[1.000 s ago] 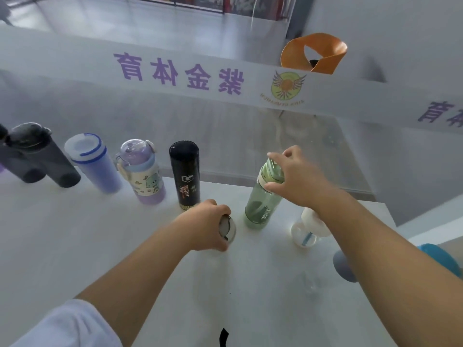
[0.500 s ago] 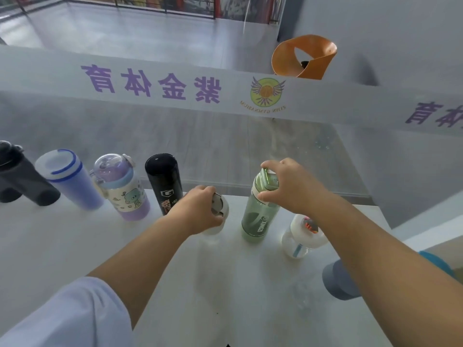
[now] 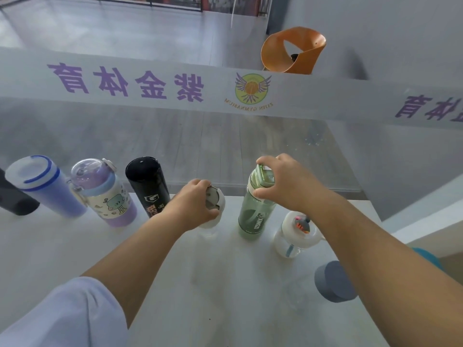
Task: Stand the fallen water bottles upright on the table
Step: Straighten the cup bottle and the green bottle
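Note:
My left hand [image 3: 194,205] grips the lid of a clear bottle with a white cap [image 3: 215,204], standing upright near the table's far edge. My right hand [image 3: 285,184] holds the green lid of a translucent green bottle [image 3: 253,216], also upright. Left of them stand a black flask [image 3: 147,186], a purple cartoon bottle [image 3: 105,194] and a blue tumbler [image 3: 42,186]. A small clear bottle with a shark-topped white lid [image 3: 295,234] stands under my right forearm. A grey-based bottle [image 3: 333,281] lies at the right, mostly hidden by my arm.
The white table [image 3: 225,296] ends just behind the row of bottles. A dark grey bottle [image 3: 15,204] is cut off at the left edge. Beyond a glass railing with a purple-lettered banner [image 3: 175,88] is a floor below and an orange chair [image 3: 293,51].
Both hands have brought their bottles to stand straighter and a little farther back on the table. The view has tilted down and left.

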`<state>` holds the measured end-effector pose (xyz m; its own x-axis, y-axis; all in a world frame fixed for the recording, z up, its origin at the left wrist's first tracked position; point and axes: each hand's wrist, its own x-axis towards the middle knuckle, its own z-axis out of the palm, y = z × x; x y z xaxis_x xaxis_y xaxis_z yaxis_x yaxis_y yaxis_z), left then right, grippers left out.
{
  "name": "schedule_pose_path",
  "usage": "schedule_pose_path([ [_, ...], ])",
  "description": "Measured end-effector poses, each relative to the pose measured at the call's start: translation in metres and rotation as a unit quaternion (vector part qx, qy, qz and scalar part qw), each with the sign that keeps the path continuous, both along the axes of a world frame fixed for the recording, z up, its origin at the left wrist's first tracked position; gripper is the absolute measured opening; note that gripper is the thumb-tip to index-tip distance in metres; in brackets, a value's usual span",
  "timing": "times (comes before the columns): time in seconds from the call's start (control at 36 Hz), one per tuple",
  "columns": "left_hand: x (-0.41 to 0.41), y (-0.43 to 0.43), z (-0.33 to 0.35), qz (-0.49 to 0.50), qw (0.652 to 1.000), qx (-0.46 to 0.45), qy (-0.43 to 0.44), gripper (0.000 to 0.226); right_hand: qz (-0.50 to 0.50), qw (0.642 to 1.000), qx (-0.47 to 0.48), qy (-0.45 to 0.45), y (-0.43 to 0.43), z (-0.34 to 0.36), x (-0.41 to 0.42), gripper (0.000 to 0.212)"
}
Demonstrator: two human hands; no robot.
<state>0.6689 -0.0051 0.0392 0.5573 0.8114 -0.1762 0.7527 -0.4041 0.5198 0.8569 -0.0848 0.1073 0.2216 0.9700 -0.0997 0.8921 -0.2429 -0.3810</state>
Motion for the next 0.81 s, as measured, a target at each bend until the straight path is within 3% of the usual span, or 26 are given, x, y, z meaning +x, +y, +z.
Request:
schedule_pose_path([
  [0.25,-0.004,0.002,-0.003,-0.017,1.0,0.001,-0.004,0.067,0.001,1.0,-0.015,0.004,-0.005,-0.002,-0.002,0.062],
  [0.44,-0.007,-0.001,-0.002,-0.046,0.998,0.019,0.048,0.075,0.009,0.999,-0.027,-0.018,-0.008,-0.002,-0.005,0.068],
  [0.64,-0.018,-0.007,0.013,-0.034,0.997,0.051,0.054,0.06,0.029,0.996,-0.07,-0.042,-0.013,0.01,-0.003,0.085],
  [0.81,-0.029,-0.022,0.038,-0.049,0.989,0.088,0.108,0.042,0.003,0.997,-0.049,-0.058,-0.03,0.036,0.001,0.068],
])
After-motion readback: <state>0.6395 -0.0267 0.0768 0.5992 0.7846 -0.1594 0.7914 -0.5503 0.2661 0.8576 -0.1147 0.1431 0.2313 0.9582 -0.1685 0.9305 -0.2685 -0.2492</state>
